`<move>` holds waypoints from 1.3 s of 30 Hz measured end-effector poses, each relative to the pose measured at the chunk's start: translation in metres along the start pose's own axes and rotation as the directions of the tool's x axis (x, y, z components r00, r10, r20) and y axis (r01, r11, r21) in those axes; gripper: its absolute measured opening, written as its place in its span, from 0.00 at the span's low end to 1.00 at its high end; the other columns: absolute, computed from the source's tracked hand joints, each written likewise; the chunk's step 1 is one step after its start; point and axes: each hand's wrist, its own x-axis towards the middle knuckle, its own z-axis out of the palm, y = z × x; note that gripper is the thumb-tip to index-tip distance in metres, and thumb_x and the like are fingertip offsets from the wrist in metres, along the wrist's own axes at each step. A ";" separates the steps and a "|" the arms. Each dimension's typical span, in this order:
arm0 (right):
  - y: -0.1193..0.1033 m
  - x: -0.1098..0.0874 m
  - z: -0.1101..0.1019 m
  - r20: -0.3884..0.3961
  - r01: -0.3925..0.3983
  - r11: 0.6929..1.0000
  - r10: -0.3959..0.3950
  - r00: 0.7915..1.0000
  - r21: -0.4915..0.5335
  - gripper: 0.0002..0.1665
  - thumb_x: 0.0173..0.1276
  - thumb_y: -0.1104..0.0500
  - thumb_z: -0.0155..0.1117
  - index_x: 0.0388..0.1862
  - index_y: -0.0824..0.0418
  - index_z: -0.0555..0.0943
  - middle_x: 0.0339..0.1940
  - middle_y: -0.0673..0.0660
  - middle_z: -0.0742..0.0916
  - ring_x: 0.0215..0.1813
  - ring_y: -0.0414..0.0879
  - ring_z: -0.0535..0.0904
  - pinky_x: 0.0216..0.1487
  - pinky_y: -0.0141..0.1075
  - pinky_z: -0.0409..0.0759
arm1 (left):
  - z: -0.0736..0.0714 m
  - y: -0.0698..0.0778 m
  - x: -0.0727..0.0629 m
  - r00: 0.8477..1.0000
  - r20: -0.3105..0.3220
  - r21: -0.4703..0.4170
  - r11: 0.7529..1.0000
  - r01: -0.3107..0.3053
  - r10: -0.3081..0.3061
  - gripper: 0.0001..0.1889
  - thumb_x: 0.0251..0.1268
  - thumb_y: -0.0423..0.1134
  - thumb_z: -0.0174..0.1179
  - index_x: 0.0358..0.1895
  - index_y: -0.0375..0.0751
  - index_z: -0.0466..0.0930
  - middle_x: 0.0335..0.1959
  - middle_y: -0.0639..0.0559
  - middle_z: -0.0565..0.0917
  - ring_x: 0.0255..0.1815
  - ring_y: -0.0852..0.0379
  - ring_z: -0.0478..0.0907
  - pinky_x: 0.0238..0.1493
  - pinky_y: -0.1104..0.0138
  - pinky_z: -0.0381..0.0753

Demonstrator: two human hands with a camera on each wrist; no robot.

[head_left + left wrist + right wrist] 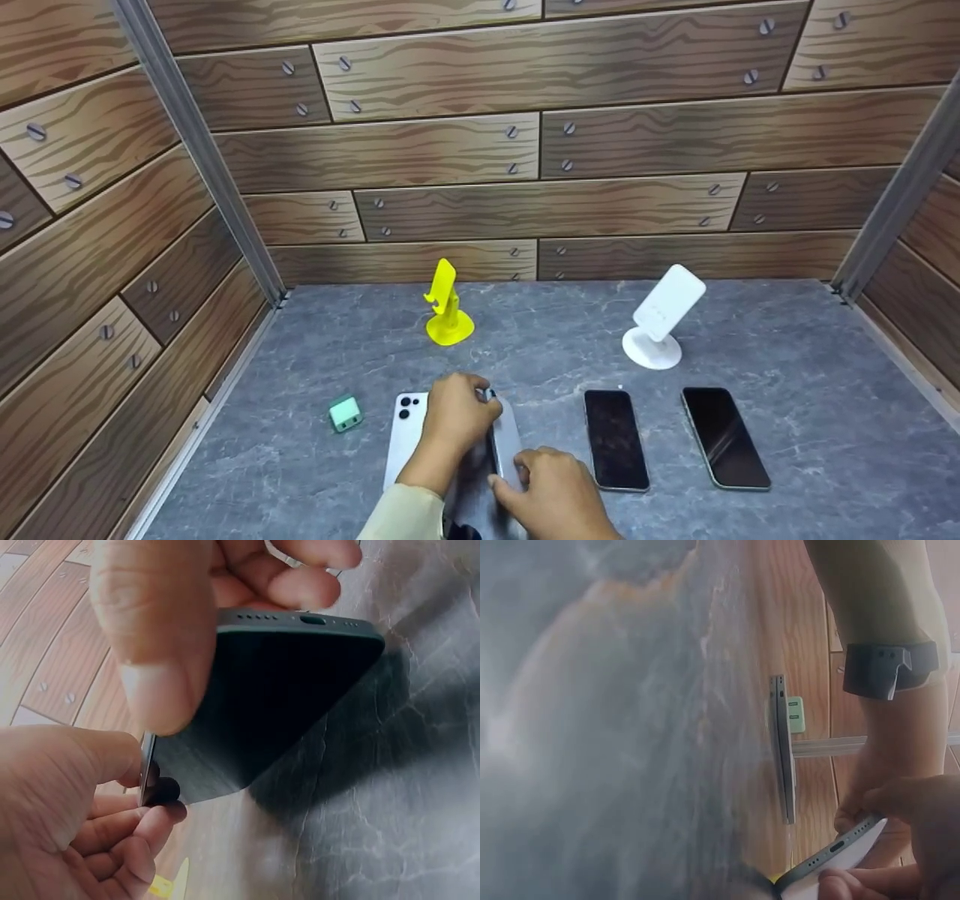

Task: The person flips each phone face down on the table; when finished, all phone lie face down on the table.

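Observation:
Both hands hold a grey-backed smartphone (508,433) tilted up on its side, its dark screen (262,690) facing left. At the far end, my left hand (459,412) pinches it between thumb and fingers. The right hand (559,491) grips the near end, which bears the charging port (837,847); its thumb (154,637) lies large along the screen edge in the left wrist view. Just left of my left hand, a white smartphone (403,439) lies face down, partly covered by that arm. Right of my right hand, a black-screened smartphone (616,441) lies face up.
Another face-up smartphone (725,439) lies farther right. A green charger block (345,414) sits at left. Toward the back stand a yellow phone stand (448,307) and a white phone stand (664,319). Wood-patterned walls (450,150) enclose the grey marbled tabletop (300,480).

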 end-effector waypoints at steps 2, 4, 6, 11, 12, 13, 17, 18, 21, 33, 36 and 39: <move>0.002 0.001 0.000 0.027 0.000 1.000 0.001 1.000 -0.006 0.28 0.68 0.36 0.76 0.22 0.51 0.75 0.21 0.46 0.73 0.23 0.41 0.66 0.27 0.38 0.63 | 0.000 -0.001 0.000 1.000 0.003 -0.023 1.000 0.014 -0.014 0.17 0.58 0.35 0.73 0.51 0.33 0.93 0.24 0.55 0.86 0.26 0.58 0.76 0.29 0.63 0.77; 0.003 0.001 0.000 0.045 -0.001 1.000 0.002 0.999 -0.017 0.27 0.68 0.33 0.76 0.27 0.53 0.79 0.23 0.47 0.74 0.26 0.42 0.68 0.29 0.40 0.66 | -0.001 -0.003 -0.001 1.000 0.013 -0.046 0.999 0.024 -0.024 0.17 0.58 0.36 0.73 0.52 0.35 0.93 0.28 0.55 0.88 0.29 0.58 0.79 0.32 0.62 0.80; 0.004 0.001 0.001 0.049 -0.007 1.000 0.008 0.999 -0.025 0.29 0.66 0.31 0.77 0.30 0.54 0.80 0.25 0.47 0.75 0.27 0.43 0.70 0.30 0.42 0.69 | -0.001 -0.005 -0.002 0.999 0.022 -0.072 0.997 0.035 -0.034 0.17 0.58 0.36 0.73 0.52 0.37 0.93 0.32 0.53 0.90 0.33 0.58 0.82 0.36 0.59 0.84; 0.008 0.001 -0.001 0.046 -0.047 0.999 0.048 0.998 -0.019 0.35 0.61 0.30 0.81 0.42 0.60 0.84 0.36 0.52 0.84 0.34 0.46 0.80 0.36 0.47 0.79 | -0.001 -0.011 -0.003 0.999 0.028 -0.143 0.988 0.050 -0.046 0.16 0.59 0.34 0.73 0.51 0.40 0.93 0.36 0.49 0.92 0.37 0.56 0.86 0.40 0.58 0.88; 0.009 0.001 -0.002 0.047 -0.054 0.998 0.055 0.997 -0.016 0.36 0.61 0.30 0.81 0.44 0.61 0.85 0.38 0.53 0.85 0.36 0.47 0.81 0.38 0.48 0.80 | 0.000 -0.012 -0.004 0.999 0.027 -0.155 0.987 0.050 -0.047 0.16 0.59 0.34 0.73 0.51 0.40 0.93 0.36 0.49 0.92 0.37 0.56 0.86 0.40 0.59 0.88; 0.011 0.001 -0.003 0.053 -0.063 0.998 0.064 0.997 -0.015 0.38 0.61 0.31 0.82 0.47 0.63 0.86 0.40 0.54 0.86 0.38 0.48 0.82 0.39 0.50 0.82 | 0.000 -0.013 -0.004 0.998 0.031 -0.170 0.984 0.057 -0.052 0.16 0.59 0.34 0.73 0.52 0.40 0.93 0.35 0.49 0.92 0.36 0.57 0.85 0.39 0.60 0.87; 0.019 0.003 -0.005 0.071 -0.104 0.994 0.105 0.992 -0.017 0.39 0.61 0.35 0.84 0.54 0.65 0.87 0.42 0.53 0.88 0.43 0.49 0.85 0.46 0.53 0.84 | 0.000 -0.016 -0.005 0.996 0.046 -0.221 0.972 0.083 -0.074 0.16 0.61 0.33 0.72 0.53 0.41 0.93 0.35 0.50 0.92 0.34 0.58 0.84 0.36 0.64 0.85; 0.021 0.004 -0.005 0.077 -0.110 0.994 0.110 0.991 -0.014 0.38 0.61 0.37 0.85 0.55 0.65 0.87 0.41 0.52 0.87 0.43 0.49 0.85 0.46 0.53 0.84 | 0.000 -0.017 -0.005 0.995 0.052 -0.231 0.969 0.092 -0.082 0.16 0.62 0.32 0.72 0.54 0.41 0.93 0.35 0.50 0.92 0.33 0.58 0.84 0.35 0.64 0.85; 0.024 0.005 -0.005 0.093 -0.119 0.993 0.117 0.989 0.008 0.36 0.61 0.42 0.87 0.56 0.66 0.87 0.40 0.51 0.88 0.44 0.49 0.85 0.48 0.53 0.85 | 0.000 -0.019 -0.006 0.993 0.065 -0.260 0.959 0.114 -0.101 0.15 0.66 0.32 0.71 0.55 0.42 0.92 0.35 0.51 0.92 0.33 0.59 0.84 0.35 0.65 0.85; 0.031 0.004 0.001 0.033 -0.012 0.999 0.011 0.999 0.046 0.31 0.55 0.57 0.90 0.53 0.65 0.84 0.38 0.48 0.84 0.40 0.43 0.79 0.44 0.45 0.81 | 0.006 -0.019 -0.008 0.991 0.073 -0.313 0.940 0.133 -0.116 0.14 0.73 0.28 0.67 0.59 0.40 0.89 0.38 0.50 0.90 0.37 0.58 0.83 0.42 0.62 0.85; 0.033 0.001 0.004 -0.028 0.037 0.999 -0.036 0.999 0.031 0.30 0.53 0.59 0.90 0.50 0.62 0.82 0.37 0.46 0.83 0.39 0.41 0.77 0.43 0.42 0.80 | 0.008 -0.019 -0.010 0.992 0.060 -0.295 0.948 0.122 -0.109 0.15 0.74 0.28 0.67 0.60 0.41 0.89 0.40 0.50 0.91 0.40 0.58 0.84 0.45 0.61 0.87; 0.034 0.000 0.006 -0.065 0.059 0.998 -0.058 0.996 0.003 0.29 0.52 0.59 0.90 0.48 0.60 0.82 0.35 0.45 0.82 0.39 0.43 0.76 0.44 0.43 0.78 | 0.010 -0.018 -0.011 0.991 0.064 -0.273 0.953 0.128 -0.115 0.18 0.74 0.27 0.67 0.63 0.41 0.88 0.42 0.51 0.90 0.42 0.58 0.84 0.48 0.61 0.87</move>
